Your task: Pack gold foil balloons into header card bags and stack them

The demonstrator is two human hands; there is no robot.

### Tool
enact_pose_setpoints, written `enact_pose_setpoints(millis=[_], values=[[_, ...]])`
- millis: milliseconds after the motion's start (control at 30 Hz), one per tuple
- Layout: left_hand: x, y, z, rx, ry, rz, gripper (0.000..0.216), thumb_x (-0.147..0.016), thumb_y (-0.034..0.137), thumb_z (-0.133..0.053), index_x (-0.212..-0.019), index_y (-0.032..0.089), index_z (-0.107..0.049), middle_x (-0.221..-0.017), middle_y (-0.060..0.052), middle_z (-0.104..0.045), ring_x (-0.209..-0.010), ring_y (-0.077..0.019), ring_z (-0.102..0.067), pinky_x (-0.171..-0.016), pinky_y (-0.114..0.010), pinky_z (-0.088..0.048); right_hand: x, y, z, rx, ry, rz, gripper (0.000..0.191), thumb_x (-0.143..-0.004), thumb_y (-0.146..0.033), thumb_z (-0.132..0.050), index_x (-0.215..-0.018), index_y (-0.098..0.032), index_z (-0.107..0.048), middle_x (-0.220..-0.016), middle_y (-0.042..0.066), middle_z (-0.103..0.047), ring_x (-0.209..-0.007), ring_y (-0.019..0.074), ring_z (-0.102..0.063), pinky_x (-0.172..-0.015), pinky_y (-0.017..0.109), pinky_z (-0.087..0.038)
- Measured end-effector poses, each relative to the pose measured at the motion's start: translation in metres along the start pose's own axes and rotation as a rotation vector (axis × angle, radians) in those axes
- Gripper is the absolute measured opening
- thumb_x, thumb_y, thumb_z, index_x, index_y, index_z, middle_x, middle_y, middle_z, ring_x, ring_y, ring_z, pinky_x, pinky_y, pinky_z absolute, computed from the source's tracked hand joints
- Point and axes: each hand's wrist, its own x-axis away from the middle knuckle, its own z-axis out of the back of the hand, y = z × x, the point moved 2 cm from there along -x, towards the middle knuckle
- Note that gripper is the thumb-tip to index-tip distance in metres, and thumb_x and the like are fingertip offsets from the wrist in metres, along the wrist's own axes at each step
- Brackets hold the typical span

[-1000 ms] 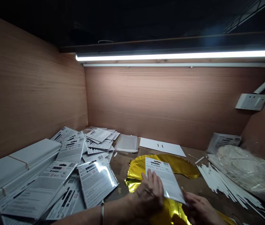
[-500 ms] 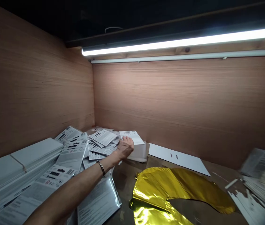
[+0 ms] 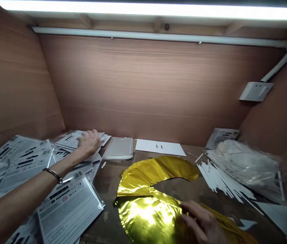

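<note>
My left hand [image 3: 89, 142] reaches far out and lies palm down, fingers stretched, on a heap of white printed packets [image 3: 68, 140] at the back left. A bangle sits on that wrist. My right hand [image 3: 201, 223] rests at the bottom edge on a crumpled gold foil balloon [image 3: 145, 200] spread over the brown work surface; its fingers lie loosely spread on the foil. A stack of clear plastic bags [image 3: 119, 148] lies just right of my left hand.
Sealed printed packets [image 3: 67, 206] cover the left side. A white card [image 3: 160, 147] lies at the back wall. White sticks [image 3: 222, 178] and a bag of pale material [image 3: 250, 166] fill the right. A wall socket [image 3: 256, 91] hangs at right. Wooden walls enclose the bench.
One second ago both hands held a printed packet over the foil. My left hand carried it to the back-left heap and now lies flat there; my right hand came down onto the foil.
</note>
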Motion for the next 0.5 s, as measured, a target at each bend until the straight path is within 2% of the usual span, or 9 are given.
enact_pose_setpoints(millis=[33, 100, 167, 233, 267, 367, 500], values=[[0.01, 0.021, 0.005, 0.07, -0.046, -0.156, 0.054, -0.079, 0.041, -0.033, -0.115, 0.001, -0.036, -0.112, -0.025, -0.044, -0.104, -0.0362, -0.039, -0.077, -0.049, -0.033, -0.01, 0.003, 0.006, 0.064, 0.026, 0.029, 0.029, -0.076, -0.035, -0.036, -0.092, -0.021, -0.055, -0.093, 0.006, -0.059, -0.086, 0.0186, -0.053, -0.075, 0.028, -0.041], [0.04, 0.068, 0.009, 0.196, -0.136, -0.452, 0.05, -0.079, 0.042, -0.034, -0.115, 0.008, -0.039, -0.119, -0.018, -0.041, -0.11, -0.0286, -0.034, -0.087, -0.042, -0.029, -0.037, 0.013, 0.016, 0.227, 0.047, 0.063, 0.036, -0.078, -0.033, -0.034, -0.108, -0.019, -0.047, -0.109, 0.008, -0.052, -0.099, 0.0198, -0.046, -0.082, 0.031, -0.037], [0.074, 0.112, 0.004, 0.321, -0.263, -0.657, 0.054, -0.079, 0.047, -0.029, -0.121, 0.013, -0.033, -0.128, -0.014, -0.031, -0.118, -0.0262, -0.024, -0.092, -0.042, -0.022, -0.071, 0.027, 0.02, 0.429, 0.06, 0.063, 0.042, -0.077, -0.031, -0.036, -0.116, -0.017, -0.041, -0.12, 0.009, -0.043, -0.109, 0.0219, -0.036, -0.09, 0.036, -0.029], [0.105, 0.146, -0.009, 0.401, -0.354, -0.814, 0.059, -0.078, 0.053, -0.023, -0.125, 0.017, -0.026, -0.133, -0.012, -0.019, -0.122, -0.0271, -0.012, -0.095, -0.047, -0.013, -0.104, 0.043, 0.017, 0.46, 0.047, 0.062, 0.046, -0.075, -0.032, -0.039, -0.12, -0.018, -0.038, -0.128, 0.008, -0.034, -0.116, 0.023, -0.026, -0.092, 0.038, -0.024], [0.117, 0.158, -0.017, 0.419, -0.363, -0.841, 0.061, -0.077, 0.055, -0.021, -0.126, 0.018, -0.025, -0.134, -0.012, -0.016, -0.122, -0.0288, -0.007, -0.095, -0.05, -0.009, -0.118, 0.05, 0.013, 0.466, 0.036, 0.063, 0.048, -0.075, -0.033, -0.041, -0.12, -0.019, -0.037, -0.13, 0.008, -0.032, -0.118, 0.0239, -0.023, -0.092, 0.041, -0.023], [0.135, 0.174, -0.038, 0.47, -0.34, -0.904, 0.065, -0.075, 0.058, -0.02, -0.127, 0.019, -0.021, -0.134, -0.013, -0.015, -0.122, -0.0304, -0.001, -0.092, -0.055, -0.001, -0.145, 0.068, -0.001, 0.451, -0.007, 0.096, 0.052, -0.074, -0.042, -0.041, -0.121, -0.021, -0.035, -0.13, 0.01, -0.031, -0.119, 0.0258, -0.023, -0.091, 0.046, -0.024], [0.138, 0.173, -0.046, 0.495, -0.262, -0.911, 0.063, -0.076, 0.057, -0.019, -0.127, 0.021, -0.019, -0.134, -0.011, -0.016, -0.122, -0.0288, -0.003, -0.092, -0.055, -0.002, -0.151, 0.081, -0.015, 0.405, -0.017, 0.22, 0.045, -0.078, -0.044, -0.034, -0.117, -0.022, -0.042, -0.124, 0.008, -0.04, -0.114, 0.0237, -0.033, -0.09, 0.046, -0.028]])
